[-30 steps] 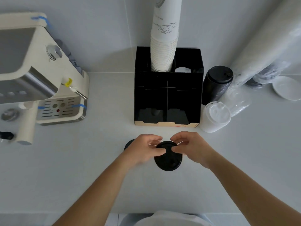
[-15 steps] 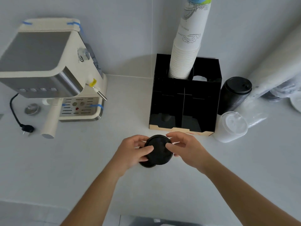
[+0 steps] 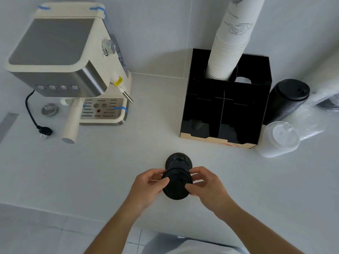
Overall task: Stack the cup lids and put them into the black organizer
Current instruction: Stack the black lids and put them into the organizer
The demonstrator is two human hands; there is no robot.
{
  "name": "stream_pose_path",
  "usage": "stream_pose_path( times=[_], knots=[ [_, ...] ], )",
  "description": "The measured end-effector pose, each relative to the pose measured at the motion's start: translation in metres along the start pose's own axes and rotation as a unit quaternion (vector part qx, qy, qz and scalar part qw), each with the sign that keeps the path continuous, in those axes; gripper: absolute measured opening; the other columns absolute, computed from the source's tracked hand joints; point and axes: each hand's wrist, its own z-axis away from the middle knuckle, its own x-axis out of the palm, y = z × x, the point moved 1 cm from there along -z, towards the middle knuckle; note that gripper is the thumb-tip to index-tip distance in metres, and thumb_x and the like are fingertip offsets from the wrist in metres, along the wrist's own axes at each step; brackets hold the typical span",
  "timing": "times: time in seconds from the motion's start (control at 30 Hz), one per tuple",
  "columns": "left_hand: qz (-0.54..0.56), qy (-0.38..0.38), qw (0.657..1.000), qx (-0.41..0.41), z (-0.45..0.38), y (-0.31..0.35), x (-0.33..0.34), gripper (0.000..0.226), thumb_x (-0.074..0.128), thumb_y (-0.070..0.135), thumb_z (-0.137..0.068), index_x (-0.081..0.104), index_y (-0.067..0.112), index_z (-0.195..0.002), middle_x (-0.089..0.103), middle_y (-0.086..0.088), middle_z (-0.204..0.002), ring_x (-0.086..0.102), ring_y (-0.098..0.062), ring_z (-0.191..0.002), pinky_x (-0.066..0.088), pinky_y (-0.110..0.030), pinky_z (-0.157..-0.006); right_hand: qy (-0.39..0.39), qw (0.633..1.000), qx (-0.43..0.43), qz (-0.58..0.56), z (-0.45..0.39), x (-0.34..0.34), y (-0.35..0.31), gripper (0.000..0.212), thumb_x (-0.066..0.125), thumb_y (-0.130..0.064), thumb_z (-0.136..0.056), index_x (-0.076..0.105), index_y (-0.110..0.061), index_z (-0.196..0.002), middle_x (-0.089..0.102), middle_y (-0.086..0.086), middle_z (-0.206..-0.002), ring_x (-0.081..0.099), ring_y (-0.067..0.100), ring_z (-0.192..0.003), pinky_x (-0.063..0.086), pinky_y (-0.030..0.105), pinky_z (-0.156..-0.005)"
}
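**Seating one lid on another before loading the organizer**

Both hands hold a round black plastic cup lid (image 3: 176, 186) just above the white tabletop (image 3: 113, 162), and a second black plastic lid (image 3: 178, 159) lies flat on the tabletop just beyond it, partly hidden under its far edge. To stack them well, I would line up the rims, keep the held lid level, and press evenly so that it nests rather than tilts. The left hand (image 3: 148, 187) pinches the lid's left rim between thumb and curled fingers; the right hand (image 3: 206, 186) pinches the right rim likewise. Neither hand is spread. The black open-topped compartmented organizer (image 3: 225, 110) stands farther back, near but apart, its front compartments seemingly free.
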Motion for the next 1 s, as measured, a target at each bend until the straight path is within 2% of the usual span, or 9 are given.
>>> stream_pose_path(
  times=[0.13,0.27,0.33,0.47,0.6,0.7,0.87,1.0],
  knots=[
    [-0.065,0.035,0.997,0.02,-0.008,0.0,0.002,0.021,0.075,0.028,-0.079,0.069,0.03,-0.099,0.073,0.002,-0.089,0.07,-0.015,-0.084,0.058,-0.033,-0.081,0.048,0.998,-0.012,0.038,-0.011,-0.003,-0.003,0.024,0.076,-0.022,-0.081,0.069,-0.031,-0.102,0.071,-0.009,-0.097,0.07,0.011,-0.088,0.054,0.025,-0.072],
    [-0.109,0.064,0.991,0.034,-0.017,0.003,0.008,0.024,0.072,0.034,-0.079,0.069,0.032,-0.103,0.072,0.008,-0.084,0.068,-0.006,-0.079,0.047,-0.016,-0.064,0.084,0.995,-0.024,0.049,-0.019,-0.006,-0.01,0.02,0.074,-0.025,-0.083,0.072,-0.026,-0.102,0.071,-0.011,-0.094,0.065,0.005,-0.091,0.045,0.014,-0.069],
    [-0.114,0.082,0.989,0.042,-0.021,0.005,0.012,0.023,0.071,0.032,-0.079,0.072,0.027,-0.102,0.073,0.011,-0.086,0.068,-0.003,-0.079,0.044,-0.01,-0.062,0.086,0.995,-0.03,0.051,-0.022,-0.006,-0.014,0.017,0.073,-0.023,-0.083,0.072,-0.026,-0.1,0.071,-0.011,-0.092,0.065,0.003,-0.09,0.044,0.012,-0.068],
    [-0.125,0.114,0.984,0.062,-0.031,0.008,0.016,0.02,0.07,0.032,-0.08,0.072,0.024,-0.098,0.072,0.01,-0.094,0.066,-0.005,-0.085,0.046,-0.015,-0.069,0.088,0.994,-0.035,0.057,-0.03,-0.005,-0.021,0.013,0.072,-0.021,-0.084,0.072,-0.029,-0.094,0.071,-0.014,-0.089,0.064,-0.001,-0.089,0.042,0.009,-0.068],
    [-0.139,0.124,0.981,0.062,-0.041,0.01,0.015,0.028,0.068,0.038,-0.082,0.072,0.02,-0.102,0.071,0.009,-0.097,0.065,-0.006,-0.089,0.046,-0.016,-0.072,0.099,0.993,-0.032,0.058,-0.039,-0.004,-0.026,0.012,0.072,-0.022,-0.085,0.07,-0.031,-0.093,0.07,-0.016,-0.088,0.064,-0.001,-0.087,0.043,0.008,-0.066],
    [-0.142,0.12,0.981,0.058,-0.047,0.011,0.017,0.028,0.067,0.036,-0.083,0.072,0.017,-0.102,0.072,0.007,-0.095,0.065,-0.004,-0.086,0.045,-0.012,-0.069,0.106,0.992,-0.032,0.058,-0.044,-0.003,-0.027,0.013,0.072,-0.022,-0.085,0.068,-0.034,-0.086,0.07,-0.016,-0.086,0.064,-0.001,-0.085,0.043,0.008,-0.065],
    [-0.145,0.11,0.982,0.044,-0.052,0.01,0.02,0.019,0.068,0.032,-0.083,0.073,0.017,-0.093,0.071,0.013,-0.083,0.064,0.004,-0.078,0.043,-0.003,-0.06,0.108,0.992,-0.018,0.066,-0.052,-0.003,-0.021,0.011,0.071,-0.022,-0.085,0.071,-0.031,-0.091,0.072,-0.012,-0.089,0.066,0.001,-0.085,0.044,0.008,-0.066],
    [-0.141,0.108,0.984,0.028,-0.053,0.01,0.018,0.016,0.07,0.032,-0.081,0.072,0.018,-0.088,0.071,0.015,-0.078,0.064,0.006,-0.075,0.043,-0.001,-0.059,0.108,0.992,-0.016,0.07,-0.054,-0.003,-0.018,0.011,0.071,-0.021,-0.086,0.072,-0.031,-0.091,0.072,-0.013,-0.088,0.066,0.002,-0.086,0.045,0.009,-0.069]
  ],
)
